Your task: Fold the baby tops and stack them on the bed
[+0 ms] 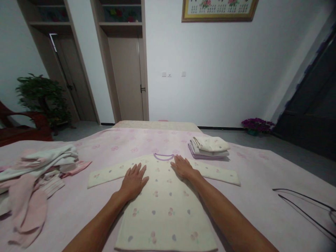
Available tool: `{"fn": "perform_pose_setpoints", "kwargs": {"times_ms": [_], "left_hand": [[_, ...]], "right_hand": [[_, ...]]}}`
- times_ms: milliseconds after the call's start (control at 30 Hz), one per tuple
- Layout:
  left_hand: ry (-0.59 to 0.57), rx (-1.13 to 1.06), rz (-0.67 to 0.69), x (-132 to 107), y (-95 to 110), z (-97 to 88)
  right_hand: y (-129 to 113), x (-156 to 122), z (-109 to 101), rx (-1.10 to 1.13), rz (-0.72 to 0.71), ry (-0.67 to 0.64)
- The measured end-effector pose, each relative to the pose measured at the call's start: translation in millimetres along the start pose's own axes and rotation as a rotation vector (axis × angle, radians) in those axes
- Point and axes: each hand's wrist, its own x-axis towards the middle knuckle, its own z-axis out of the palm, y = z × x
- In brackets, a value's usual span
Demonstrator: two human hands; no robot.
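Observation:
A cream long-sleeved child's shirt (163,203) with cherry and heart prints and a purple neckline lies spread out in front of me. Both its sleeves stretch to the sides, and its hem points toward me. My left hand (133,182) rests flat on the shirt near the left shoulder, fingers spread. On the other side, my right hand (183,166) lies flat by the neckline and right shoulder, its fingers stretched out. Neither hand grips any cloth.
A folded clothes stack (209,147) sits beyond the right sleeve. Loose pink and white clothes (34,189) are heaped at the left. Black-framed glasses or thin black rods (306,194) lie at the right on the pink flowered sheet (252,210).

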Motion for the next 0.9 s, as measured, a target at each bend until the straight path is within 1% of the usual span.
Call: {"fn": "perform_pose_setpoints", "kwargs": {"times_ms": [67, 167, 267, 367, 433, 467, 533, 633, 733, 833, 900], "left_hand": [[-0.022, 0.012, 0.012, -2, -3, -1.0], [-0.024, 0.031, 0.028, -5, -11, -3.2], [-0.009, 0.046, 0.007, -9, -18, -3.6], [0.002, 0.054, -0.027, -13, -22, -3.4], [0.005, 0.058, -0.041, -15, -21, -3.6], [0.009, 0.059, -0.045, -15, -21, -3.7], [0.02, 0.061, -0.055, -15, -19, -3.9], [0.038, 0.065, -0.077, -16, -17, -3.3], [0.05, 0.065, -0.082, -16, -17, -1.0], [0.064, 0.056, -0.08, -15, -21, 1.8], [0.075, 0.05, -0.075, -16, -24, 3.1]], "right_hand": [[2, 11, 9, -0.003, 0.025, 0.016], [7, 19, 16, -0.015, 0.041, 0.045], [9, 21, 16, -0.039, 0.047, 0.053], [1, 17, 12, -0.09, 0.124, 0.077], [-10, 10, 9, -0.126, 0.16, 0.116], [-17, 6, 9, -0.135, 0.151, 0.138], [-29, -5, 11, -0.124, 0.086, 0.166], [-39, -27, 18, -0.055, 0.005, 0.112], [-34, -48, 26, -0.021, -0.037, 0.085], [-20, -62, 27, -0.034, -0.041, 0.126], [-14, -67, 25, -0.042, -0.023, 0.134]]}}
